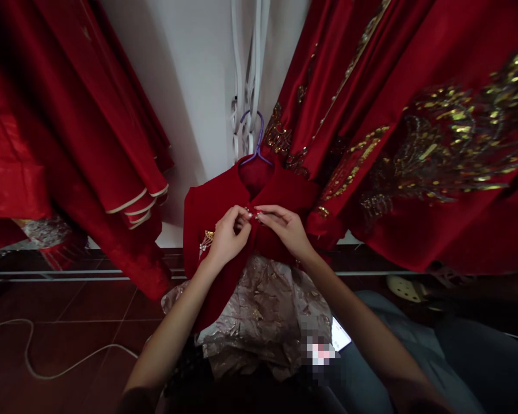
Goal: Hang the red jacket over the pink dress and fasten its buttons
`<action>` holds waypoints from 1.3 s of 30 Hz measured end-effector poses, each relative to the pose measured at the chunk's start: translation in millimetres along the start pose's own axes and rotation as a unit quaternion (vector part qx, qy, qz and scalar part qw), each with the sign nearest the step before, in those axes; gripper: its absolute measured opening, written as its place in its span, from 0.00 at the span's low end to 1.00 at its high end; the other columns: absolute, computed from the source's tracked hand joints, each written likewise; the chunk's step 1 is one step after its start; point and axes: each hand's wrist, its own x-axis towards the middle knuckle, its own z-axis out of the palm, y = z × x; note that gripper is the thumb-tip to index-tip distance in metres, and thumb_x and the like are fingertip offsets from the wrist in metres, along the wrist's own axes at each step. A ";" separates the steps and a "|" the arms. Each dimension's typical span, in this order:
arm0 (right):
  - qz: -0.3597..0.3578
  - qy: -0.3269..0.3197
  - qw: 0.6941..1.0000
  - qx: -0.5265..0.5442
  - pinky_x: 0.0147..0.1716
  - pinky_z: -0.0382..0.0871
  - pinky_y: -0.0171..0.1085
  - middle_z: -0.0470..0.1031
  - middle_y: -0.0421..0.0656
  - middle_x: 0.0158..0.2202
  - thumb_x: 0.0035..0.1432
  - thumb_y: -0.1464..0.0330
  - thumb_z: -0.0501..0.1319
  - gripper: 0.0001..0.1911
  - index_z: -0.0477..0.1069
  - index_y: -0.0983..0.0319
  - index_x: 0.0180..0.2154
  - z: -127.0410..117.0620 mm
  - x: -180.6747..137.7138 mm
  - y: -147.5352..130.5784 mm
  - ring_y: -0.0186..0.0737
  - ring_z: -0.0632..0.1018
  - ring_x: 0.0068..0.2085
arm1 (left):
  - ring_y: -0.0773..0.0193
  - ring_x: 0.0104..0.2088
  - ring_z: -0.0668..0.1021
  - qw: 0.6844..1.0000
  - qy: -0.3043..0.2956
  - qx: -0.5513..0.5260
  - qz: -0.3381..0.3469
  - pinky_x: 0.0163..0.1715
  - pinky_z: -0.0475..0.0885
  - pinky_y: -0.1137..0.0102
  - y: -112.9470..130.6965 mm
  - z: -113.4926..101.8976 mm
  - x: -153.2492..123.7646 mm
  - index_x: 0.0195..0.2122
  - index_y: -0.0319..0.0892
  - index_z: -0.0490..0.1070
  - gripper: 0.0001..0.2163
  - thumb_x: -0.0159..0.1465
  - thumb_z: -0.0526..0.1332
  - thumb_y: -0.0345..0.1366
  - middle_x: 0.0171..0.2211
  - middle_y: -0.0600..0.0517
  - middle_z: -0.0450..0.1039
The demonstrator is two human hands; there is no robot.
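A dark red velvet jacket [207,210] hangs on a purple hanger [254,135] hooked to a white ornate rail. My left hand [228,236] and my right hand [285,227] meet at the jacket's front closure, just below the collar. Both pinch the fabric edges where small pearl-like buttons [250,214] show between the fingertips. A gold brooch with dangling beads [206,238] is pinned on the jacket's chest, left of my left hand. A pale gold patterned skirt [265,313] hangs out below the jacket.
Red garments [90,144] with cream piping hang at the left. A red gown with gold sequin embroidery [435,149] hangs at the right. A white cable [30,356] lies on the dark red tiled floor. A white slipper [406,287] sits at the right.
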 end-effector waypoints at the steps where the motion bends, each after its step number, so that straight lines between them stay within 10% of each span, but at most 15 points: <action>1: -0.003 0.000 1.000 -0.002 0.47 0.71 0.42 0.77 0.41 0.41 0.50 0.61 0.65 0.15 0.75 0.56 0.41 1.1 1.2 -0.8 0.39 0.77 0.41 | 0.68 0.30 0.72 1.000 -0.012 0.022 0.007 0.33 0.68 0.73 1.5 -2.0 1.1 0.34 0.45 0.62 0.04 0.59 0.53 0.29 0.31 0.54 0.68; 12: -0.060 0.062 0.990 -0.113 0.33 0.76 0.36 0.74 0.44 0.42 0.55 0.60 0.61 0.13 0.76 0.55 0.42 11.7 -2.9 -7.9 0.39 0.78 0.37 | 0.66 0.28 0.70 0.980 -0.101 0.150 0.085 0.31 0.64 0.72 13.9 -21.1 10.9 0.32 0.44 0.63 0.05 0.65 0.51 0.36 0.29 0.53 0.68; 39: -0.056 0.047 0.994 -0.075 0.40 0.78 0.37 0.73 0.43 0.43 0.50 0.65 0.65 0.17 0.76 0.58 0.44 6.5 1.8 2.6 0.36 0.77 0.40 | 0.68 0.27 0.69 0.933 -0.191 0.242 0.186 0.29 0.62 0.74 5.8 -26.3 27.7 0.33 0.40 0.64 0.06 0.65 0.50 0.32 0.29 0.53 0.67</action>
